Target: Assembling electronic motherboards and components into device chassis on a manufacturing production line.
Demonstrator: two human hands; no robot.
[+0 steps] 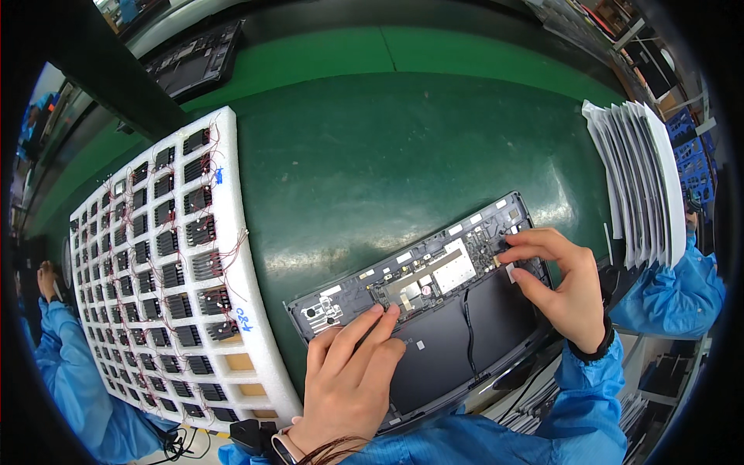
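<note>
An opened laptop base [434,364] lies at a slant on the green table in front of me. Along its far half runs a circuit board [422,283] with silvery plates. A large black panel fills the near half, crossed by a black cable [470,333]. My left hand [349,364] rests on the base with fingers stretched, two fingertips at the board's near edge. Over the board's right end is my right hand [562,283], its thumb and forefinger apart close to a small pale piece [511,271]. Nothing held shows in either hand.
To the left stands a white foam tray [232,178] filled with black finned parts on red wires. A stack of white sheets or sleeves [639,186] stands at the right. Beyond are a dark post [116,70] and another open laptop base [198,62]. Blue-sleeved people are on both sides.
</note>
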